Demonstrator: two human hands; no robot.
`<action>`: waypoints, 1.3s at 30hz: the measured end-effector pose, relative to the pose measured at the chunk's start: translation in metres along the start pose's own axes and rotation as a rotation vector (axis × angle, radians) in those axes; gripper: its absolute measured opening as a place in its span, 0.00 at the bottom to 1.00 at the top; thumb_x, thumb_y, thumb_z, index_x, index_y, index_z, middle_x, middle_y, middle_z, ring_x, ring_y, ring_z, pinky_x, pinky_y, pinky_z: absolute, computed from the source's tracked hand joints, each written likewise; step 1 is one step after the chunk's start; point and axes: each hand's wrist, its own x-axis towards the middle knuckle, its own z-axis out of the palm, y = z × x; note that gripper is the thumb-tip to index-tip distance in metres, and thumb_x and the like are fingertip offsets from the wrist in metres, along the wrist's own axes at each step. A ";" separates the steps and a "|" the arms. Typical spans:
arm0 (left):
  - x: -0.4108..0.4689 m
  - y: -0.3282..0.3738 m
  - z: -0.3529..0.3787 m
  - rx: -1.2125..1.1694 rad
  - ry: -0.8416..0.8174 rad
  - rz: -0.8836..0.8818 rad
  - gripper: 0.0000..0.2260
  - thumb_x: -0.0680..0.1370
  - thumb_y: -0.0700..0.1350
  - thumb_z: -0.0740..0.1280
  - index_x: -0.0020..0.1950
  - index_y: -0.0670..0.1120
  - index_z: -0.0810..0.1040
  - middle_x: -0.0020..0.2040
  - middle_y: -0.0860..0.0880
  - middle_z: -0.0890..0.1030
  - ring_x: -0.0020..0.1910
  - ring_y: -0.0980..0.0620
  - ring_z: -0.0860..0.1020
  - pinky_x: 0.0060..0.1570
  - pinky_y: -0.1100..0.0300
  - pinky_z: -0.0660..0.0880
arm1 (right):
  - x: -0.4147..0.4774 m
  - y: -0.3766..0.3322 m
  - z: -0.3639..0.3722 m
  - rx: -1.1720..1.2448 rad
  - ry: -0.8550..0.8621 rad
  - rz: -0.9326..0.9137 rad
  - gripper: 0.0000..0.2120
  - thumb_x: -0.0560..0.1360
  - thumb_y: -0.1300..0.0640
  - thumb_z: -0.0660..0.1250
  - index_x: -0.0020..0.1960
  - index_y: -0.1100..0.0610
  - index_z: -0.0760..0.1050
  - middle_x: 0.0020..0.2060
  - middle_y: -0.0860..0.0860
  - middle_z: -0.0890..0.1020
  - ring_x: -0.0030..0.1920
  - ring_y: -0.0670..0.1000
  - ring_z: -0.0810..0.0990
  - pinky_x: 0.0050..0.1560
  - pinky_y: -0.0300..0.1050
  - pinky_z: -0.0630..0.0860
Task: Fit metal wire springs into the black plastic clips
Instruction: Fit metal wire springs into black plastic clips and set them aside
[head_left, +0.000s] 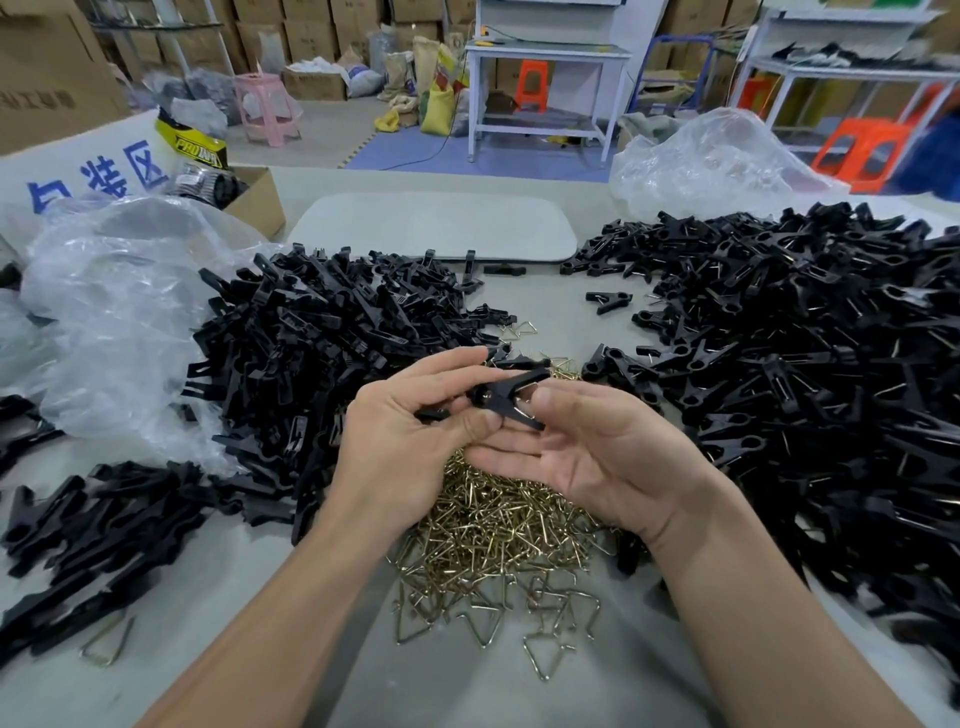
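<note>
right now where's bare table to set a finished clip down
Bare table shows at the near edge below the wire spring pile, and in the gap between the left clip pile and right clip pile, before the grey board. The piles are crowded.

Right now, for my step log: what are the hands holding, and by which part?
One black plastic clip, in both hands: the left hand pinches its narrow end near the hinge, the right hand pinches the splayed end, where the wire spring shows.
</note>
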 end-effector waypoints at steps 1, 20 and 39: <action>0.000 0.000 -0.001 0.022 -0.002 -0.010 0.22 0.70 0.30 0.78 0.51 0.57 0.89 0.60 0.60 0.85 0.60 0.60 0.82 0.54 0.68 0.77 | 0.000 0.000 0.001 -0.006 0.005 0.001 0.25 0.73 0.65 0.70 0.67 0.73 0.72 0.61 0.71 0.80 0.60 0.67 0.83 0.58 0.61 0.82; 0.010 0.003 -0.024 0.038 0.390 -0.161 0.25 0.71 0.29 0.69 0.54 0.58 0.88 0.50 0.58 0.88 0.50 0.63 0.83 0.47 0.68 0.78 | 0.007 -0.006 -0.008 0.014 0.461 -0.238 0.18 0.67 0.65 0.69 0.56 0.72 0.78 0.50 0.70 0.85 0.47 0.62 0.87 0.47 0.53 0.86; 0.006 -0.021 -0.023 1.216 0.108 0.113 0.21 0.72 0.37 0.77 0.63 0.50 0.84 0.53 0.52 0.84 0.58 0.45 0.78 0.58 0.49 0.69 | 0.035 0.037 0.009 -1.537 0.419 -0.249 0.24 0.81 0.47 0.66 0.76 0.42 0.70 0.67 0.45 0.79 0.62 0.43 0.78 0.61 0.35 0.67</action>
